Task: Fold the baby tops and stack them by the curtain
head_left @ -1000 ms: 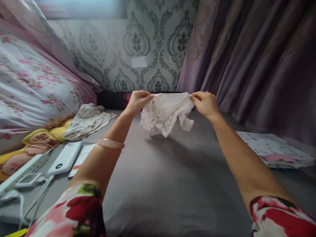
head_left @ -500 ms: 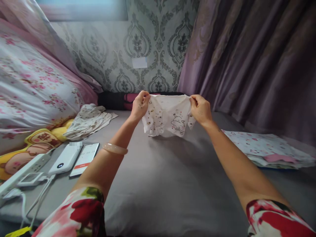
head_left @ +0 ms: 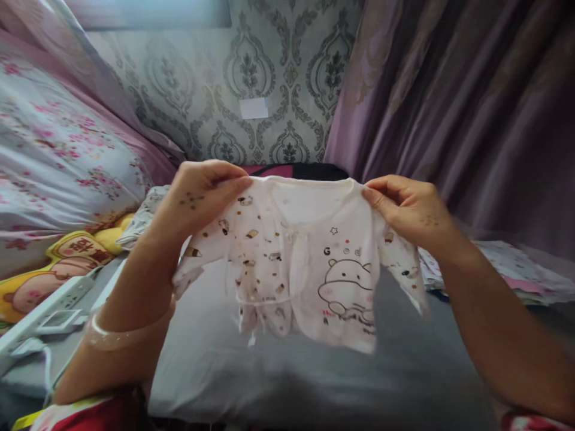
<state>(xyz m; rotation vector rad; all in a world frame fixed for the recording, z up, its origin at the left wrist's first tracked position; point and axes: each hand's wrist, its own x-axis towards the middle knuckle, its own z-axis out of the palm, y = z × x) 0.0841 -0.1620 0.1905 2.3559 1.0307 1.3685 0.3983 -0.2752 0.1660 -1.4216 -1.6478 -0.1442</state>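
A small white baby shirt [head_left: 335,263] hangs spread out between my hands above the grey bed sheet [head_left: 215,365]. It has a hippo drawing on one front half and small scattered prints on the other half and the sleeves. My left hand [head_left: 206,191] pinches one shoulder near the neckline, thumb against fingers. At the opposite shoulder, my right hand [head_left: 404,206] grips the cloth the same way. Both sleeves droop outward, and the lower hem hangs loose with a tie dangling.
On the left lie a yellow cartoon cushion [head_left: 67,263], a white power strip [head_left: 67,299] with cables, and a crumpled patterned cloth [head_left: 146,215]. Folded printed cloths [head_left: 516,266] are stacked at right. A purple curtain [head_left: 404,90] and floral fabric [head_left: 58,137] border the bed.
Both hands have drawn the baby shirt closer to me and further apart. The shirt now looks larger, its front facing me, and my left arm covers the phone and most of the power bank.
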